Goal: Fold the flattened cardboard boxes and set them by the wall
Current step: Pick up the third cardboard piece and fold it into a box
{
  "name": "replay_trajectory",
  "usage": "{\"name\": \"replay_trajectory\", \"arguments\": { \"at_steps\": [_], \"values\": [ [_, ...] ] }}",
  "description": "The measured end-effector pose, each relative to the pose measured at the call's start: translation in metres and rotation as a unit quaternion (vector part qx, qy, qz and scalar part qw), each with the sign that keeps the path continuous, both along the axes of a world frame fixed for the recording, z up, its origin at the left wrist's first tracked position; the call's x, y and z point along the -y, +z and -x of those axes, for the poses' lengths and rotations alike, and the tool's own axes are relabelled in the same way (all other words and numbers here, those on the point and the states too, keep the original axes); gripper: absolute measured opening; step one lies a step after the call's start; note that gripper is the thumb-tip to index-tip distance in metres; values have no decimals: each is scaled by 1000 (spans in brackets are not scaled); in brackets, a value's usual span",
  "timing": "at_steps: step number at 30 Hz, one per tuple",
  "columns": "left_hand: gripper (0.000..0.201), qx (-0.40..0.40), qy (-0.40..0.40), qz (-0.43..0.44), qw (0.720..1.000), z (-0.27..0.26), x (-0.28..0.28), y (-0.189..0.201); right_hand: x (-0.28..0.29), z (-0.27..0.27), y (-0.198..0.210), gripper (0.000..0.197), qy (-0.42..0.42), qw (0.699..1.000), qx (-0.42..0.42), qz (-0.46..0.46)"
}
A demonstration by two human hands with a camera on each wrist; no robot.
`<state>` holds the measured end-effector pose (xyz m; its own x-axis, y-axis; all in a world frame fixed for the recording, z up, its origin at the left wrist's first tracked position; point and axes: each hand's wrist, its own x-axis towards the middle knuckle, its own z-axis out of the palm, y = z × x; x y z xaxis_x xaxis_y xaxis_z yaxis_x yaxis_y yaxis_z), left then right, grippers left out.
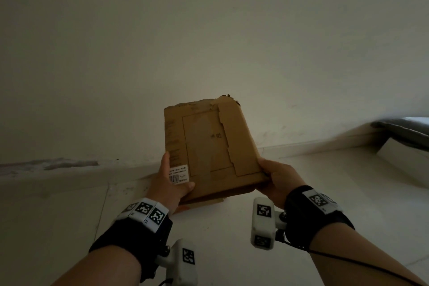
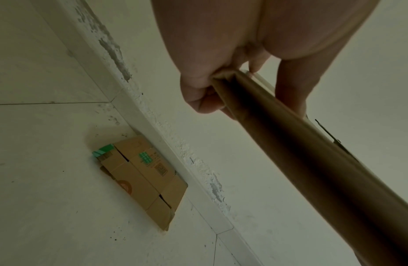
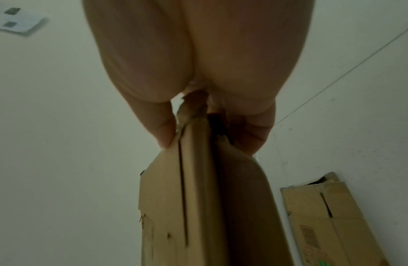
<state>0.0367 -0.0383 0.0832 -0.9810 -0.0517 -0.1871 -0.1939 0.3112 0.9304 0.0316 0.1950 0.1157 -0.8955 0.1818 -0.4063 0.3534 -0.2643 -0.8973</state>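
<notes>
I hold a flat brown cardboard box [image 1: 209, 146] up in front of the white wall [image 1: 209, 42], tilted away from me. My left hand [image 1: 171, 181] grips its near left corner beside a white barcode label [image 1: 180, 174], thumb on top. My right hand [image 1: 276, 176] grips the near right corner. The left wrist view shows fingers curled round the box [image 2: 289, 153] edge; the right wrist view shows thumb and fingers pinching the box [image 3: 198, 198]. Another folded cardboard box [image 2: 141, 176] with green tape lies on the floor against the skirting, also seen as the floor box [image 3: 330, 221].
White tiled floor [image 1: 232, 239] meets a chipped skirting board [image 1: 58, 169] along the wall. A grey and white object [image 1: 404, 137] sits at the far right edge. A white wall socket [image 3: 16, 19] shows in the right wrist view.
</notes>
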Motion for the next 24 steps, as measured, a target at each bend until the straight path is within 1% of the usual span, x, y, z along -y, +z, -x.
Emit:
{"name": "replay_trajectory", "arguments": {
  "at_steps": [1,3,5,7,10,12,13,14,16,18,19,21,22,24],
  "values": [
    [108,3,-5,-4,1000,0,2,0,-1,-1,0,32,10,1000,9,8],
    [110,12,-14,-5,1000,1,4,0,-4,-3,1,24,40,999,27,8],
    [110,15,-29,19,999,2,4,1,-5,-7,1,19,62,997,49,9],
    [110,21,-34,52,998,3,2,2,-4,-7,1,18,75,995,64,19],
    [112,48,-33,99,993,4,-2,0,1,-4,0,23,76,996,37,-4],
    [115,70,-37,123,989,5,-5,-4,5,-1,-1,19,78,997,4,-24],
    [115,80,-31,117,989,6,-6,-5,7,0,-2,18,79,996,-9,-30],
    [113,88,-16,90,992,6,-8,-4,8,0,-3,21,80,996,-20,-37],
    [101,107,26,31,993,7,-9,2,10,1,-5,25,78,994,-38,-69],
    [91,104,72,-5,992,12,-8,5,9,1,-5,30,72,987,-66,-124],
    [90,95,85,-18,992,15,-5,4,9,2,-6,33,72,980,-79,-167],
    [95,79,87,-53,992,18,-3,4,11,2,-9,36,86,954,-101,-270],
    [96,74,89,-85,990,17,-4,5,12,2,-10,36,92,938,-110,-316],
    [89,63,122,-188,973,17,-8,9,17,1,-13,33,100,904,-127,-397]
  ]
}}
